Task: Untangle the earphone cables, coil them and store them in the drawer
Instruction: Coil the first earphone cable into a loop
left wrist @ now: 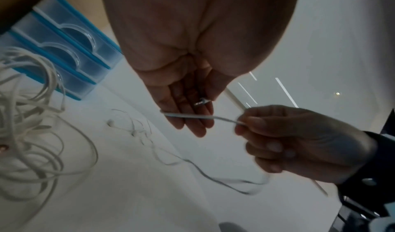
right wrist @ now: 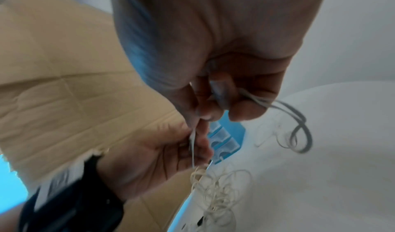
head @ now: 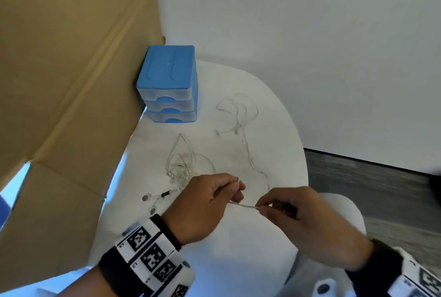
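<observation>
My left hand (head: 235, 189) and right hand (head: 262, 209) hold a short taut stretch of thin white earphone cable (head: 241, 205) just above the white table (head: 238, 261). In the left wrist view the cable (left wrist: 224, 118) lies across the left fingers (left wrist: 192, 127), with its metal plug (left wrist: 202, 102) at the thumb. The right hand (left wrist: 245, 125) pinches it between thumb and forefinger. Its slack trails back to two earbuds (head: 226, 132) and loose loops (head: 238, 110). A tangled bundle of thicker white cable (head: 179, 170) lies left of my hands. The blue three-drawer unit (head: 167, 77) stands behind, drawers closed.
A large cardboard sheet (head: 59, 82) leans along the table's left side, touching the drawer unit. Two small round earbuds and a black piece (head: 165, 193) lie near my left wrist. A white rounded seat (head: 346, 213) and dark floor (head: 381, 189) lie to the right.
</observation>
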Demonstrator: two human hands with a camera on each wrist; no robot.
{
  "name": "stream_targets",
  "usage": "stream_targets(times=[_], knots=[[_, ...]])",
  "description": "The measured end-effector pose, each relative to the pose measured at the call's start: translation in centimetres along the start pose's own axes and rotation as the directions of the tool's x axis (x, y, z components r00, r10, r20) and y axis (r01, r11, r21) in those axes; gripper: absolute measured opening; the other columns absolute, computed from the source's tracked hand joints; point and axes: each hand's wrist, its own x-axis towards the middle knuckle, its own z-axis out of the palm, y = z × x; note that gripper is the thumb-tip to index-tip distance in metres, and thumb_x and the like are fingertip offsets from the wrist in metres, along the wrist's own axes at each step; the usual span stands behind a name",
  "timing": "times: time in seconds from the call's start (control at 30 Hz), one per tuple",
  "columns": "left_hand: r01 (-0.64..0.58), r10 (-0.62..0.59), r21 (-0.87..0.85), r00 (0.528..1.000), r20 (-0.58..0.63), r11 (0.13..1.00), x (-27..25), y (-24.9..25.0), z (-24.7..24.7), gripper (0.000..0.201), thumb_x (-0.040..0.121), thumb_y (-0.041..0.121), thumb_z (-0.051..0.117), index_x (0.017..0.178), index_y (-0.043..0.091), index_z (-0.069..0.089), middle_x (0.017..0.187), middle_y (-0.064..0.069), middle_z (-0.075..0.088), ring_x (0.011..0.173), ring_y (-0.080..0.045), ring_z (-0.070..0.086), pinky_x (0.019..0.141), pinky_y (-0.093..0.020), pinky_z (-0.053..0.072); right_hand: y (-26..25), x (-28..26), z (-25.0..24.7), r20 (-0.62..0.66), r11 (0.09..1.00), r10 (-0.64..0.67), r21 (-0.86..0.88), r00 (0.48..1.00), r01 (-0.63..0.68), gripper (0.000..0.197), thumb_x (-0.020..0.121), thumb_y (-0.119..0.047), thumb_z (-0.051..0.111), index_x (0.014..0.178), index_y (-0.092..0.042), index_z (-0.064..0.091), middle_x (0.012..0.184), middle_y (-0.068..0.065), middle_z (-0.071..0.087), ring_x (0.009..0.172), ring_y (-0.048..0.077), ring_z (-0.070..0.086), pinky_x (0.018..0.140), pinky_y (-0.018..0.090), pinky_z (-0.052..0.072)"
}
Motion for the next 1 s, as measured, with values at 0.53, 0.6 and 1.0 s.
stream_targets(times=[0.53,0.6,1.0], knots=[[0.313,-0.088,-0.666,0.933,0.349,0.677,-2.0,5.7,1.3,0.029,0.083,0.022,0.053,0.087,0.003,0.075,0.077,-0.012,0.072,0.069,-0.024,0.072,0.067,-0.032,0.06,0.7,-1.2,2.6,-0.37,0.955,-0.003,0.276,0.929,0.113,0.023,0.093,-0.025,0.063,0.076,-0.035,0.074,0.062,-0.012,0.066,0.056,0.021,0.052,0.055,0.032,0.046],[0.223,-0.105,-0.79,0.974,0.2,0.57,-1.1,5.5,0.4,0.03,0.082,0.02,0.053,0.091,0.002,0.075,0.088,-0.016,0.075,0.084,-0.028,0.074,0.073,-0.031,0.06,-0.3,-1.4,4.6,-0.208,0.963,-0.059,0.245,0.976,0.11,0.023,0.096,-0.037,0.056,0.079,-0.036,0.071,0.059,-0.006,0.057,0.058,0.026,0.046,0.057,0.04,0.043],[0.289,-0.029,-0.476,0.876,0.482,0.831,-2.3,3.8,0.9,0.029,0.088,0.016,0.044,0.083,0.004,0.069,0.067,-0.011,0.066,0.07,-0.027,0.067,0.075,-0.031,0.052,-1.5,-3.3,1.2,-0.236,0.954,-0.045,0.28,0.971,0.112,0.026,0.096,-0.018,0.056,0.074,-0.024,0.067,0.053,-0.012,0.051,0.049,0.003,0.038,0.05,0.016,0.03]])
